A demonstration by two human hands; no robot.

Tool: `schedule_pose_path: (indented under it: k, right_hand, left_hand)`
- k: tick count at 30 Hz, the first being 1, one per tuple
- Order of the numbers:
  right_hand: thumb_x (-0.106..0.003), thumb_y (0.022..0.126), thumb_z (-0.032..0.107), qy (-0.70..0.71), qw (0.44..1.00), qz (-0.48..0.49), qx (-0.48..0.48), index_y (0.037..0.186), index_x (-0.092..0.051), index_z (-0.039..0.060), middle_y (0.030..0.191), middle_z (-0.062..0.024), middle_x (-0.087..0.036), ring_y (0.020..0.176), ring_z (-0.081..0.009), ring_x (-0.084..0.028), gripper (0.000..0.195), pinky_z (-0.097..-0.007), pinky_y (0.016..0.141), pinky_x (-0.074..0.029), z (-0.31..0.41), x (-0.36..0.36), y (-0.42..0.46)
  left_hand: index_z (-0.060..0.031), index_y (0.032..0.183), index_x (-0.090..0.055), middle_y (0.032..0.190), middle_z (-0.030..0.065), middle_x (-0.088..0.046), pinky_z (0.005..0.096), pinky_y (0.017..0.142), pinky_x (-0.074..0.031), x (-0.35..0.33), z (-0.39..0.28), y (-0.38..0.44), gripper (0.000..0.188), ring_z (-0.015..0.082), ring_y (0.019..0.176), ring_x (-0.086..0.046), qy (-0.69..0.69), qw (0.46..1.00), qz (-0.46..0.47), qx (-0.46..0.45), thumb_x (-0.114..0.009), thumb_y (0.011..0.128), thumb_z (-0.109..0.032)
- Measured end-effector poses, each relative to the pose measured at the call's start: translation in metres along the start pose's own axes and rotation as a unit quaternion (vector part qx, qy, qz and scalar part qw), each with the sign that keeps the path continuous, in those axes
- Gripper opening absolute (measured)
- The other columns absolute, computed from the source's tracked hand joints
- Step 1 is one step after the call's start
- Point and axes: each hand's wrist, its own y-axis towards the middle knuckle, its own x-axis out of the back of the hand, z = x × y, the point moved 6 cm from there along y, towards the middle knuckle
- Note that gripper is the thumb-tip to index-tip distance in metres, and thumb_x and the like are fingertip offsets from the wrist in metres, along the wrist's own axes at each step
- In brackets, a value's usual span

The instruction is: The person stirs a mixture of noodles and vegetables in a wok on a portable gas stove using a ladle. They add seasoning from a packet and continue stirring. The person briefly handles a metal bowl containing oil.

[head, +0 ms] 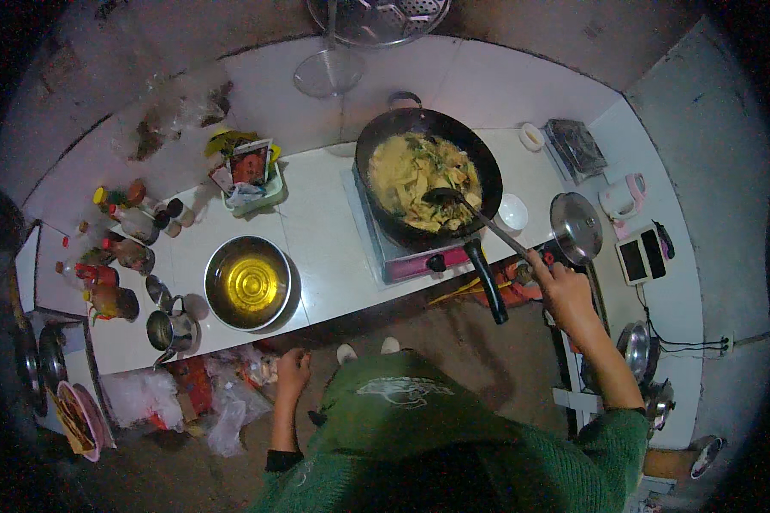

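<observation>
My right hand [564,300] grips the long handle of a dark ladle [446,195]. The bowl of the ladle rests among pale, sliced food in broth [410,170], with some green pieces. This food sits in a large black wok [491,170] on a portable gas stove [417,261] with a pink front. The wok's long black handle [487,282] points towards me over the counter's edge. Low at my side, just in front of the counter, is my left hand [294,372]. Its fingers are loosely curled, and I see nothing held in it.
A metal basin of yellow liquid [250,285] stands left of the stove, beside a metal pitcher [173,327]. Seasoning bottles [131,224] crowd the far left. Right of the wok are a white bowl [512,213] and a glass lid [576,229]. Plastic bags [231,397] lie beneath the counter.
</observation>
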Motion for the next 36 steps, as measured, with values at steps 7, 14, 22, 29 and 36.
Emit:
schedule_pose_path:
  k: [7,14,22,29,36]
  right_hand:
    - [-0.066,0.069,0.000,0.065,0.995,-0.064,-0.040,0.134,-0.055,0.0192,0.074,-0.0084,-0.053,0.060,-0.0259,-0.057,0.068,-0.0382,0.053,-0.046,-0.009,0.064,-0.025]
    - [-0.062,0.067,-0.002,0.029,0.997,-0.072,0.001,0.130,-0.057,0.0152,0.075,-0.0095,-0.053,0.060,-0.0250,-0.057,0.066,-0.0378,0.052,-0.047,-0.003,0.038,-0.004]
    - [-0.057,0.078,0.003,0.093,0.995,-0.007,0.021,0.136,-0.047,0.0085,0.080,-0.0161,-0.062,0.060,-0.0300,-0.064,0.059,-0.0414,0.049,-0.051,-0.005,-0.030,0.075]
    - [-0.059,0.084,0.011,0.173,0.984,-0.033,0.009,0.131,-0.053,0.0145,0.078,-0.0208,-0.062,0.064,-0.0372,-0.063,0.048,-0.0459,0.055,-0.050,-0.032,-0.058,0.114]
    - [-0.062,0.086,0.009,0.330,0.942,-0.065,-0.013,0.119,-0.063,0.0092,0.076,-0.0245,-0.061,0.069,-0.0404,-0.061,0.033,-0.0420,0.062,-0.048,-0.117,-0.026,0.117]
  left_hand:
    - [0.0017,0.096,-0.068,0.088,0.0231,-0.067,0.0455,0.074,-0.051,-0.010,0.008,0.002,0.022,0.0374,0.082,-0.066,0.003,1.000,-0.013,0.021,-0.065,0.082,-0.015]
    - [0.0025,0.095,-0.067,0.088,0.0221,-0.068,0.0445,0.074,-0.051,-0.010,-0.029,-0.013,0.020,0.0372,0.081,-0.066,0.003,0.999,-0.019,0.048,-0.066,0.083,-0.013]
    - [0.0037,0.096,-0.067,0.087,0.0203,-0.069,0.0392,0.070,-0.052,-0.050,-0.018,-0.025,0.022,0.0323,0.080,-0.068,-0.018,0.996,-0.053,0.064,-0.066,0.084,-0.014]
    - [0.0043,0.098,-0.066,0.080,0.0161,-0.068,0.0345,0.069,-0.052,-0.072,-0.174,0.040,0.026,0.0241,0.072,-0.066,-0.138,0.990,0.003,-0.042,-0.061,0.089,-0.020]
    - [-0.0044,0.127,-0.049,0.110,0.0059,-0.059,0.0359,0.071,-0.055,-0.194,-0.314,0.078,0.050,0.0191,0.092,-0.063,-0.487,0.795,0.354,0.079,-0.057,0.095,-0.042]
